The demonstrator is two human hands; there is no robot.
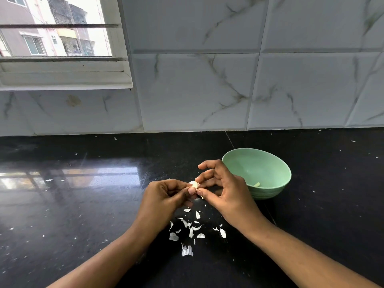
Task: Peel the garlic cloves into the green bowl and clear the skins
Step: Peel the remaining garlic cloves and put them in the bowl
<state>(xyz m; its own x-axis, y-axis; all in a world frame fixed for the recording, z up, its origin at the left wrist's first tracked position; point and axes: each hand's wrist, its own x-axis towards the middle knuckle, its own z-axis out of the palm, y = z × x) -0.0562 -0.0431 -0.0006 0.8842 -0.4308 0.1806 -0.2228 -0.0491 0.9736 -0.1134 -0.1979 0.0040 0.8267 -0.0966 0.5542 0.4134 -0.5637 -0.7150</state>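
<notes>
My left hand (164,199) pinches a pale garlic clove (194,184) between thumb and fingertips above the black counter. My right hand (223,189) meets it from the right, its thumb and fingertips pinching at the clove's skin. Just behind my right hand stands the green bowl (270,163), upright, with one peeled clove (257,184) lying at its bottom. Several white garlic skins (190,228) lie scattered on the counter below my hands, the largest scrap (187,250) nearest to me.
The glossy black counter (83,204) runs back to a marbled tile wall (207,90). A window (56,38) sits at the upper left. Tiny white flecks dot the counter on both sides.
</notes>
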